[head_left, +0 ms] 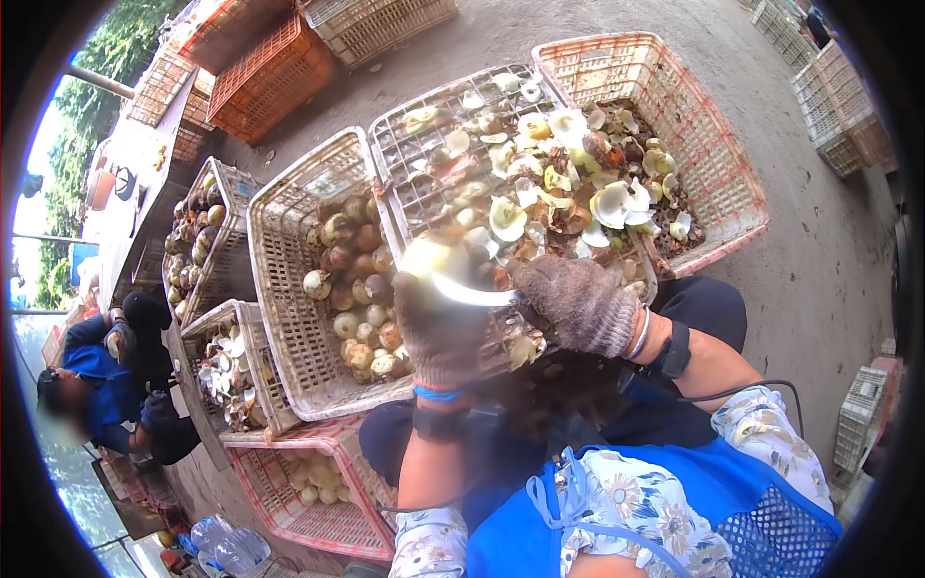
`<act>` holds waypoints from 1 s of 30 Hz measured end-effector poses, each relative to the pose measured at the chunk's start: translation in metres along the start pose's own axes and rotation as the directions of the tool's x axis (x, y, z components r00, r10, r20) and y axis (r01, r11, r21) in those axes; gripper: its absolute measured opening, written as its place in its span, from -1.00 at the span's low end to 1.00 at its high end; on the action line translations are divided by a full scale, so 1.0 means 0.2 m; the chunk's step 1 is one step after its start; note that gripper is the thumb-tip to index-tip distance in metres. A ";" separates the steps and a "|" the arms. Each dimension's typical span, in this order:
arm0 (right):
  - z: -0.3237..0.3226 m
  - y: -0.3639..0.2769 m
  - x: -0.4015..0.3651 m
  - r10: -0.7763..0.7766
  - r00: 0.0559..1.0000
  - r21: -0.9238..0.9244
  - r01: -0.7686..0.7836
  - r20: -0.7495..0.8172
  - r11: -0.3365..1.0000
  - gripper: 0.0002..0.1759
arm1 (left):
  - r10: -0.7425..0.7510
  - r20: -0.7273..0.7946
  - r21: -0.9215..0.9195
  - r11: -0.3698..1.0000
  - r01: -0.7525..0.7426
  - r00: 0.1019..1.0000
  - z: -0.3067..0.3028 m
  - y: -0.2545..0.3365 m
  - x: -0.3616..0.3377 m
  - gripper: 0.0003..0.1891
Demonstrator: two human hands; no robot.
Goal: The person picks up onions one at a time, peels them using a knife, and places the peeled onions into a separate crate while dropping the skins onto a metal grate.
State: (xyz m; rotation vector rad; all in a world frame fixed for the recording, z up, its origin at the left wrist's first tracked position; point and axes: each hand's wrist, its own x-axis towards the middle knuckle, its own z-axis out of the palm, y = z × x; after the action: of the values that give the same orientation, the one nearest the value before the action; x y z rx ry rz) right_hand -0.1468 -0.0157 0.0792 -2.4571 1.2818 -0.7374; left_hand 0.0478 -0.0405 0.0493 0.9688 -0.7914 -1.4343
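My left hand [438, 332], in a brown knitted glove, is closed around a pale peeled onion [434, 255]; both are somewhat blurred. My right hand [578, 303], gloved the same way, grips a knife whose handle is mostly hidden in the fist. Its bright, curved-looking blade [477, 293] points left and meets the lower side of the onion. Beneath the hands, a grid-bottomed crate [390, 144] carries white and greenish onion layers [508, 219] and brown skins. Just left, a tall crate [275, 260] holds many brown and pale onions [361, 289].
A reddish-white crate [713, 173] with peelings stands at the far right of the work. Near my left knee, a red-rimmed crate [265, 506] contains pale peeled onions. Another person [101, 376] sits at left beside a crate of scraps [289, 409]. Orange crates [270, 87] are stacked behind.
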 end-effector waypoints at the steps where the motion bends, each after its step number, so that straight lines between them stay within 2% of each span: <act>1: 0.00 0.00 0.00 -0.009 1.000 -0.046 0.009 -0.018 0.999 -0.69 | -0.052 -0.004 -0.084 0.995 0.051 0.999 0.02 0.02 0.00 -0.45; 2: 0.01 0.00 0.00 -0.019 0.999 -0.092 0.016 -0.036 0.996 -0.70 | -0.104 -0.004 -0.167 0.981 0.102 0.995 0.03 0.03 -0.01 -0.45; 3: 0.01 0.00 0.00 -0.020 0.999 -0.092 0.016 -0.036 0.996 -0.70 | -0.104 -0.004 -0.167 0.981 0.102 0.995 0.04 0.05 -0.02 -0.45; 4: 0.03 0.00 0.00 0.019 0.999 -0.118 -0.023 -0.036 0.993 -0.72 | -0.166 0.009 -0.409 0.899 0.155 0.986 0.05 0.06 -0.03 -0.44; 5: 0.03 0.01 0.00 0.058 0.998 -0.143 -0.063 -0.037 0.988 -0.74 | -0.223 0.037 -0.623 0.757 0.197 0.974 0.05 0.06 -0.04 -0.42; 6: 0.04 0.02 0.00 0.057 0.998 -0.143 -0.062 -0.035 0.988 -0.74 | -0.223 0.035 -0.624 0.756 0.196 0.974 0.04 0.06 -0.04 -0.42; 8: 0.04 0.04 0.02 0.245 0.970 0.173 -0.242 0.004 0.955 -0.71 | -0.227 0.105 -0.608 0.756 0.243 0.968 0.03 0.05 -0.03 -0.37; 9: 0.03 0.05 0.03 0.246 0.969 0.170 -0.243 0.003 0.955 -0.71 | -0.227 0.108 -0.609 0.754 0.245 0.968 0.03 0.06 -0.04 -0.37; 10: 0.01 0.07 0.04 0.396 0.914 0.378 -0.399 0.090 0.835 -0.68 | -0.214 0.191 -0.638 0.715 0.287 0.958 0.03 0.06 -0.04 -0.35; 11: 0.00 0.08 0.05 0.509 0.836 0.549 -0.529 0.205 0.647 -0.66 | -0.196 0.271 -0.661 0.674 0.330 0.942 0.03 0.07 -0.04 -0.33; 12: 0.00 0.09 0.05 0.535 0.824 0.657 -0.510 0.187 0.556 -0.58 | -0.199 0.282 -0.666 0.663 0.341 0.938 0.01 0.05 -0.04 -0.20; 13: -0.03 0.07 0.07 0.536 0.824 0.655 -0.509 0.184 0.558 -0.58 | -0.197 0.285 -0.667 0.662 0.342 0.938 0.03 0.04 -0.04 -0.20; 14: -0.09 0.02 0.10 0.560 0.802 0.620 -0.550 0.207 0.559 -0.55 | -0.119 0.167 -0.432 0.884 0.181 0.979 0.05 0.03 -0.05 -0.33; 15: -0.12 -0.01 0.11 0.587 0.777 0.583 -0.592 0.229 0.556 -0.51 | -0.005 0.081 -0.131 0.991 0.016 0.997 0.07 0.02 -0.06 -0.45; 16: -0.07 -0.03 0.08 0.554 0.821 0.744 -0.454 0.136 0.489 -0.40 | -0.013 0.088 -0.133 0.991 0.025 0.996 0.08 0.01 -0.06 -0.45; 17: -0.04 -0.01 0.08 0.364 0.926 0.714 -0.190 -0.097 0.674 -0.37 | -0.059 0.083 -0.084 0.994 0.066 0.995 0.08 0.00 -0.05 -0.50; 19: -0.06 -0.02 0.07 0.295 0.952 0.622 -0.179 -0.087 0.762 -0.46 | -0.113 0.083 -0.034 0.993 0.116 0.990 0.09 0.00 -0.05 -0.54; 20: -0.05 0.00 0.05 0.304 0.949 0.621 -0.186 -0.088 0.761 -0.46 | -0.066 0.078 0.068 0.996 0.061 0.995 0.11 0.03 -0.06 -0.54; 21: -0.03 0.02 0.04 0.268 0.954 0.543 -0.154 -0.137 0.826 -0.49 | -0.018 0.078 0.170 0.985 0.004 0.997 0.14 0.05 -0.07 -0.55; 22: -0.03 0.03 0.03 0.223 0.958 0.456 -0.119 -0.182 0.882 -0.52 | -0.032 0.068 0.085 0.996 0.026 0.997 0.21 0.11 -0.08 -0.54; 23: -0.04 0.03 0.03 0.227 0.957 0.454 -0.123 -0.183 0.883 -0.52 | -0.035 0.072 0.084 0.996 0.029 0.997 0.21 0.11 -0.08 -0.54; 25: -0.06 0.02 0.03 0.162 0.948 0.429 -0.030 -0.275 0.903 -0.61 | -0.005 0.183 0.126 0.992 -0.018 0.983 0.20 0.12 -0.08 -0.53; 26: -0.04 0.04 0.03 0.067 0.932 0.358 0.069 -0.356 0.931 -0.66 | 0.027 0.150 0.325 0.943 -0.075 0.988 0.19 0.10 -0.08 -0.52; 27: -0.04 0.05 0.03 0.072 0.933 0.358 0.064 -0.354 0.931 -0.66 | 0.023 0.151 0.324 0.943 -0.071 0.988 0.18 0.07 -0.08 -0.52; 29: -0.06 0.07 0.02 0.141 0.958 0.334 -0.052 -0.248 0.941 -0.73 | -0.012 0.123 0.221 0.975 -0.016 0.992 0.16 0.03 -0.07 -0.54; 30: -0.03 0.07 0.03 0.218 0.930 0.452 -0.065 -0.296 0.889 -0.82 | -0.030 0.111 0.168 0.986 0.011 0.993 0.16 0.02 -0.07 -0.55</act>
State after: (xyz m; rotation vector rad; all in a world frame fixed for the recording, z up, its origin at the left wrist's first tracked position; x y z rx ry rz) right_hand -0.1562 -0.0284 0.0806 -1.9069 1.2253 -1.2934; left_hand 0.0204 -0.0291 0.0690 1.0322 -1.0009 -1.4682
